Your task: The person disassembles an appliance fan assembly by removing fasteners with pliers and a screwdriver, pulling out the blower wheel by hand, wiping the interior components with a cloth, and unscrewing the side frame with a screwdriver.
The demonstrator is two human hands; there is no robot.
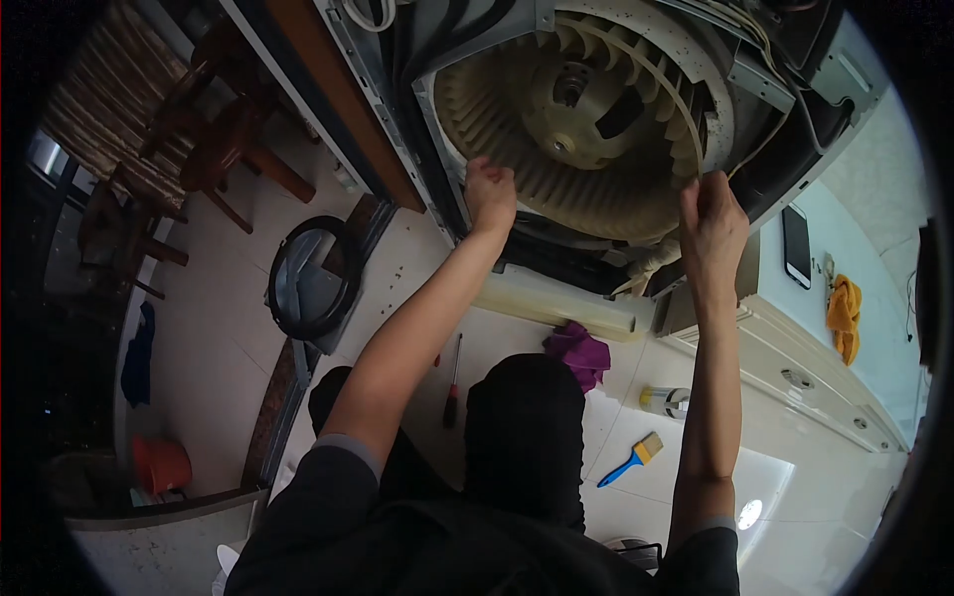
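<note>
A large dusty blower wheel [561, 184] with curved blades sits inside an open appliance housing [686, 35] at the top of the head view. My left hand [490, 194] is closed at the wheel's lower left rim, fingers curled over the edge. On the right side, my right hand [714, 214] pinches the wheel's rim; its fingertips are partly hidden. Both arms reach up and forward. A pale wrapped pipe [651, 263] hangs just left of my right wrist.
On the floor lie a screwdriver [453, 387], a purple cloth [578, 356], a blue-handled brush [633, 459], a can [664, 401] and a black ring-shaped part [314, 278]. A white cabinet [785, 343] at right bears a phone [796, 246] and an orange cloth [844, 316]. Wooden stools [238, 144] stand left.
</note>
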